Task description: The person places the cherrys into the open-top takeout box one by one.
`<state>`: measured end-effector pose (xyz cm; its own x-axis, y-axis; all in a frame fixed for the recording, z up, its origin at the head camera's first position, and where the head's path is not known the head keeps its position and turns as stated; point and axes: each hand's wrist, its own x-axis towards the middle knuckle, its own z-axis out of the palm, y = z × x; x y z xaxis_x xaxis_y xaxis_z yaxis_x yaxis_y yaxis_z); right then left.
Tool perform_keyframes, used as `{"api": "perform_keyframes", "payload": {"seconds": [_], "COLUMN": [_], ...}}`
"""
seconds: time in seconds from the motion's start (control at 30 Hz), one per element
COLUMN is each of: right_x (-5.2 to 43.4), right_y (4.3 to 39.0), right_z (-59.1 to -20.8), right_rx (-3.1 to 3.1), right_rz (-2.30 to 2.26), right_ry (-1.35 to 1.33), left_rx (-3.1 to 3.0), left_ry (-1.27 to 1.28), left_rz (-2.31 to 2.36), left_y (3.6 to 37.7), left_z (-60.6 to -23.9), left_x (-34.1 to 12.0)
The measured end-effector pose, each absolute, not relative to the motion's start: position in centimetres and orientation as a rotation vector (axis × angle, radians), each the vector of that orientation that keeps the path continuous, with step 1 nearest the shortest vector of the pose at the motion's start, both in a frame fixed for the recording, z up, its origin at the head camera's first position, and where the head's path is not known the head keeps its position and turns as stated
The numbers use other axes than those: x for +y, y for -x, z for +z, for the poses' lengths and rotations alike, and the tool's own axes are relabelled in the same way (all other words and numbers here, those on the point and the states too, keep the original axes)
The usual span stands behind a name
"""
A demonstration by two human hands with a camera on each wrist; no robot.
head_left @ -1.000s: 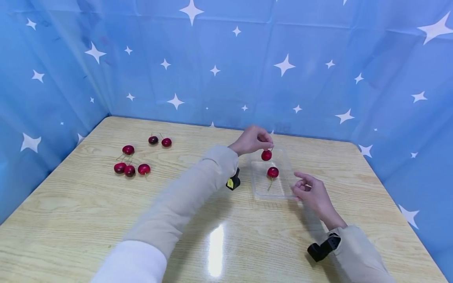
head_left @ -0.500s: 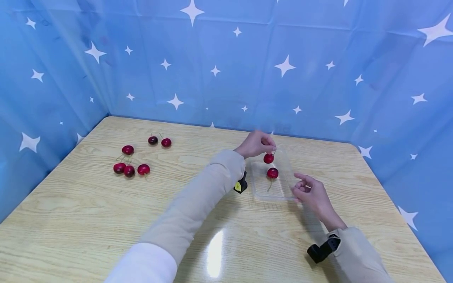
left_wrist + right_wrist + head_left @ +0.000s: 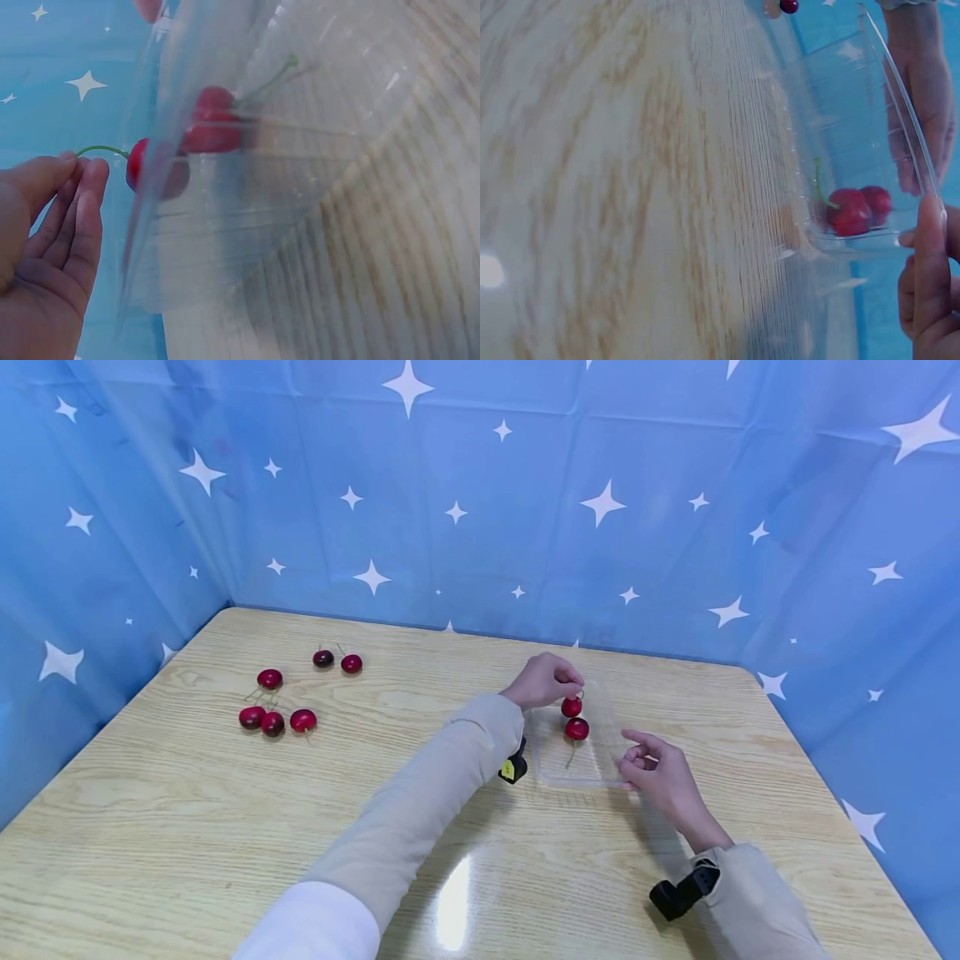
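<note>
Counter: pale wood counter (image 3: 187,810), blue star curtain (image 3: 480,485) behind.
Cherry: red cherry (image 3: 572,707) hangs by its stem, low over the clear tray (image 3: 551,760), just above another cherry (image 3: 576,728).
Left hand: left hand (image 3: 542,679) pinches the stem.
Right hand: right hand (image 3: 660,777) touches the tray's near corner, fingers relaxed.
Loose cherries: six cherries (image 3: 272,722) far left.

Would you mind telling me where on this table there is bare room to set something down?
The table is bare along its near edge, and between the loose cherries and the left sleeve. The far right corner past the clear tray also looks free. It is crowded at the tray, where the left hand pinches a cherry by its stem and the right hand touches the rim.
</note>
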<state>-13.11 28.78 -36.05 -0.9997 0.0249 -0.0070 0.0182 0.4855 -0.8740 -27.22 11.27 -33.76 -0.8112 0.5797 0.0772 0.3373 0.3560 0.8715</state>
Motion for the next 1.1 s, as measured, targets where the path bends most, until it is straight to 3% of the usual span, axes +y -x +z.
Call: {"api": "perform_keyframes", "payload": {"seconds": [1.1], "right_x": [28.9], "right_y": [13.2], "right_z": [-36.1], "right_rx": [-2.706], "right_rz": [1.580], "right_ry": [0.026], "left_rx": [2.431], "left_ry": [-0.786], "left_rz": [1.409], "left_y": [27.5], "left_z": [-35.0], "left_x": [10.9]}}
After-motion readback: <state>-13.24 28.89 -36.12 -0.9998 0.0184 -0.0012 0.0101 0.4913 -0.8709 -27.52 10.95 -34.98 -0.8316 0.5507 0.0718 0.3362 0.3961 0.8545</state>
